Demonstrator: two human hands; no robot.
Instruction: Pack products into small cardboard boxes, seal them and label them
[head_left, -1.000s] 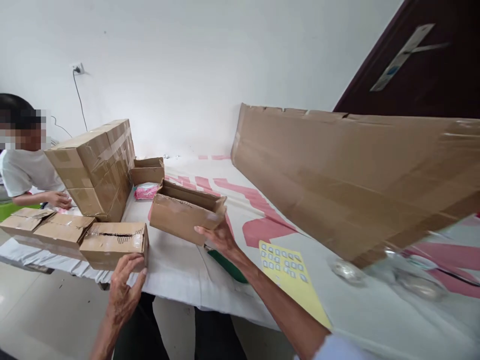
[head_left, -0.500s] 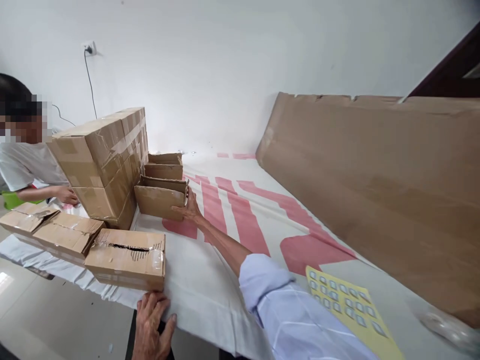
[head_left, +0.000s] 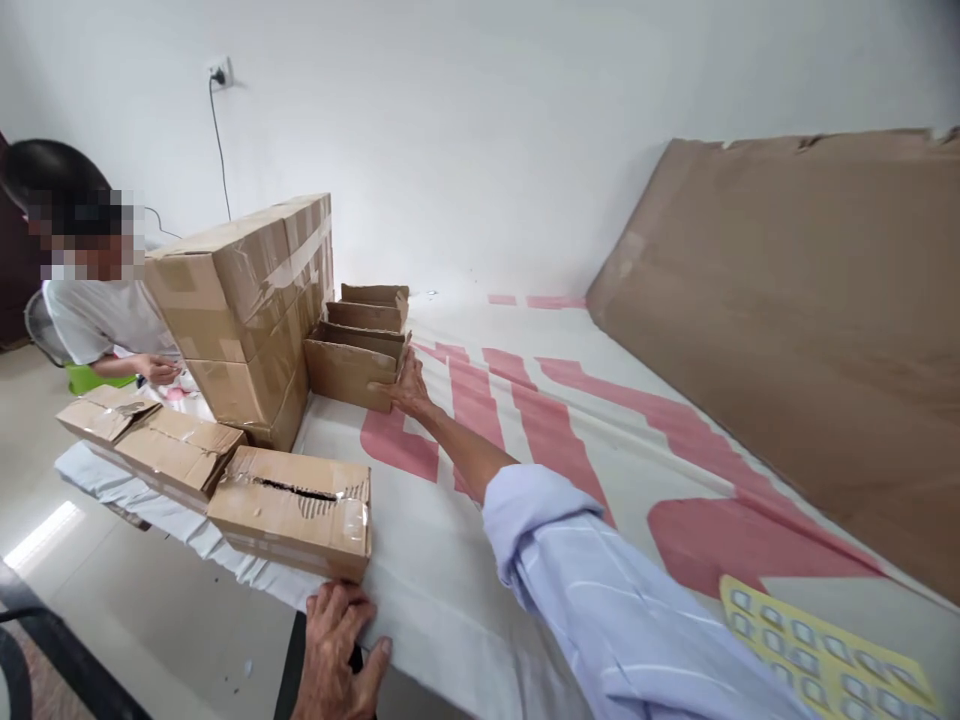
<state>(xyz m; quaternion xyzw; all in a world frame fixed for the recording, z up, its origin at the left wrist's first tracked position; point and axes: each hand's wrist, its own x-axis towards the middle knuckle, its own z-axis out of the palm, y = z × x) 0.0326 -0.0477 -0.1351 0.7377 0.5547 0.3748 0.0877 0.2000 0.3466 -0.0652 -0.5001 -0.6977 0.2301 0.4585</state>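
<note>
My right hand (head_left: 405,385) reaches out across the cloth and grips the right end of an open-topped cardboard box (head_left: 346,372). The thumb lies on its front face and the fingers are at its end. Just behind it stands another open cardboard box (head_left: 365,317). My left hand (head_left: 337,640) rests at the near table edge, thumb apart from the fingers and holding nothing. Its fingertips are close to the front of a taped cardboard box (head_left: 292,505) with a torn slot in its top; I cannot tell whether they touch.
Stacked taped boxes (head_left: 255,290) stand left of the open ones. More closed boxes (head_left: 172,445) line the near edge. A person (head_left: 112,310) sits beyond the stack. A large brown cardboard sheet (head_left: 780,300) leans at right. A yellow sticker sheet (head_left: 817,650) lies on the printed cloth (head_left: 585,400).
The view has turned left, so everything appears farther right. My right hand keeps its grip on the open box. The left hand stays at the table edge.
</note>
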